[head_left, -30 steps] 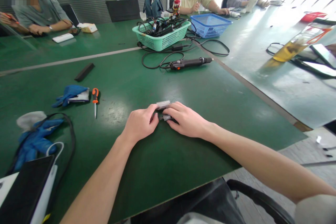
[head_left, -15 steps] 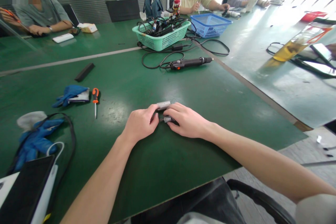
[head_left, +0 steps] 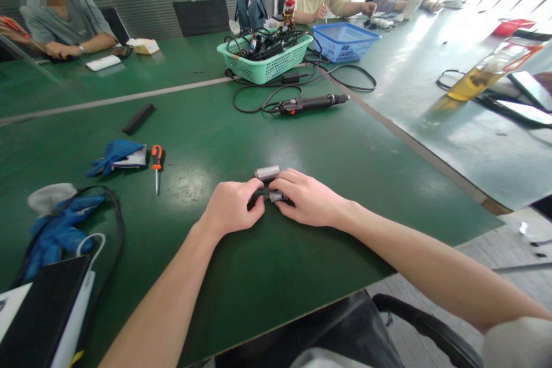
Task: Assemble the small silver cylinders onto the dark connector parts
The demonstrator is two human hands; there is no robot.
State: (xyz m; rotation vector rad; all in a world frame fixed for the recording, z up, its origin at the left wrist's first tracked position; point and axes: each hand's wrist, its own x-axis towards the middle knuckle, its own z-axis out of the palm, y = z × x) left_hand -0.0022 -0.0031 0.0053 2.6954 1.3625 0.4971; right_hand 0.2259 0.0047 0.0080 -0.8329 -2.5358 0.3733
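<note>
Gripping small part (head_left: 276, 196) w/ both hands, axis left-right

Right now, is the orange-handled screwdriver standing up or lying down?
Lying down: the orange-handled screwdriver lies flat on the green table, untouched.

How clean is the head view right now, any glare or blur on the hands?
Head view: both hands, left hand and right hand, are sharp around the small grey part; window glare washes out the right-hand table; wide-angle distortion stretches the edges.
</note>
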